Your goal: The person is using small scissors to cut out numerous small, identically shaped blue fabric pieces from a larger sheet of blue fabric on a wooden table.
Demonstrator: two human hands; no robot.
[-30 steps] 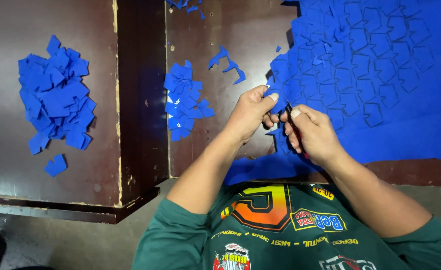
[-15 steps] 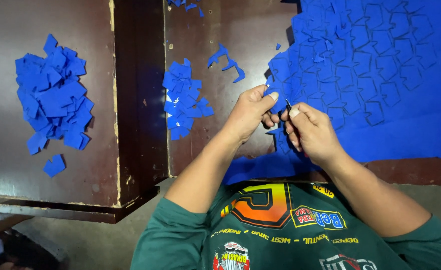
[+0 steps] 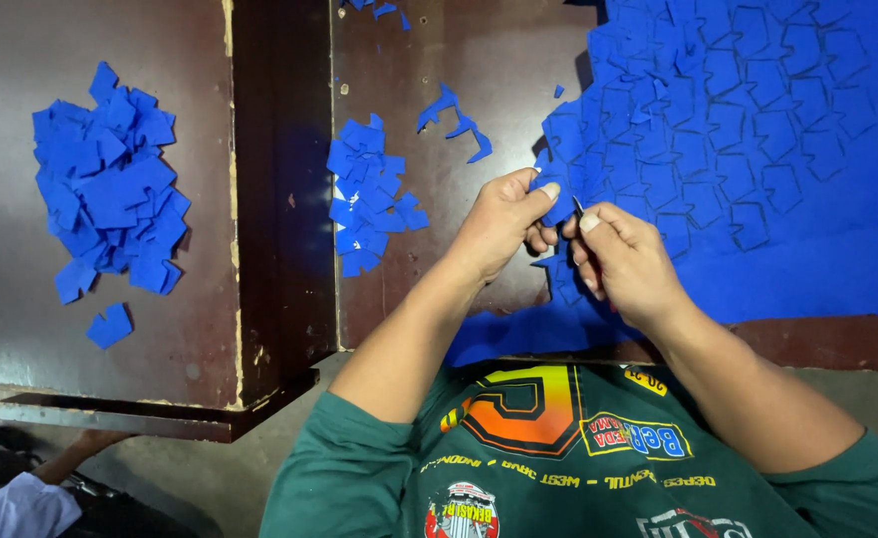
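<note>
Unmoved hands | left hand point(image 3: 503, 224) grip pinches blue sheet point(image 3: 757, 149); right hand point(image 3: 623, 261) closed on dark tool point(image 3: 577, 207) | brown table point(image 3: 439, 60)

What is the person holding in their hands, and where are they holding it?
The left hand pinches a blue cut-out piece at its edge; the right hand grips a thin dark tool by its lower part.

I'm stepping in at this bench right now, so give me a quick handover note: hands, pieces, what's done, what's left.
Left hand pinches a blue piece at the edge of the die-cut blue sheet. Right hand holds a thin dark tool against it. Done: a small pile of loose pieces by the left hand, a large pile on the far-left table. Left: most shapes sit in the sheet.
</note>
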